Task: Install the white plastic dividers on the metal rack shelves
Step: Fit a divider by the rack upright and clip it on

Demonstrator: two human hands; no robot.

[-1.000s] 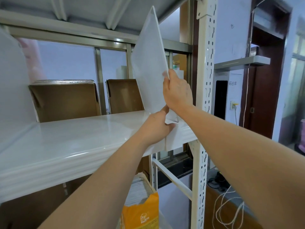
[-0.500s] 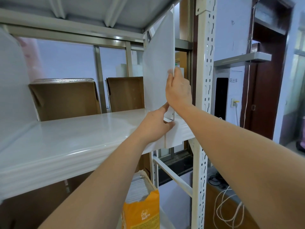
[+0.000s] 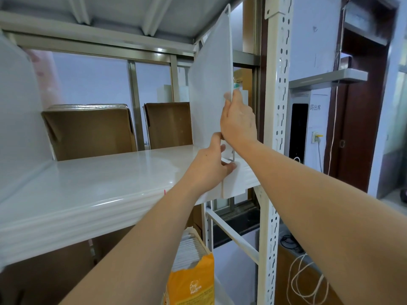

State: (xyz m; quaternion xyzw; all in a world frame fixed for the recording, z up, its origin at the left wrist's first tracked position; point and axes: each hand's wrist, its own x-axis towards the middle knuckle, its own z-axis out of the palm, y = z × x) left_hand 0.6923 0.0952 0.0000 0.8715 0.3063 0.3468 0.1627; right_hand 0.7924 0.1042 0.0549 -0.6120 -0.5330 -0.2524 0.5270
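A white plastic divider (image 3: 209, 84) stands nearly upright at the right end of the glossy white shelf (image 3: 99, 190), its top close to the shelf above. My right hand (image 3: 239, 121) grips its front edge about halfway up. My left hand (image 3: 212, 167) pinches the divider's lower front tab, which hangs over the shelf's front lip. Another white divider (image 3: 17, 119) stands at the far left of the same shelf.
The perforated white rack post (image 3: 276, 106) rises just right of my hands. Two brown cardboard boxes (image 3: 88, 130) sit at the back of the shelf. Below the shelf stands an orange bag (image 3: 193, 282). Cables and a doorway lie to the right.
The divider has swung from a tilted pose to nearly upright and moved right toward the rack post. My right hand rose along its front edge; my left hand stays at the lower tab.
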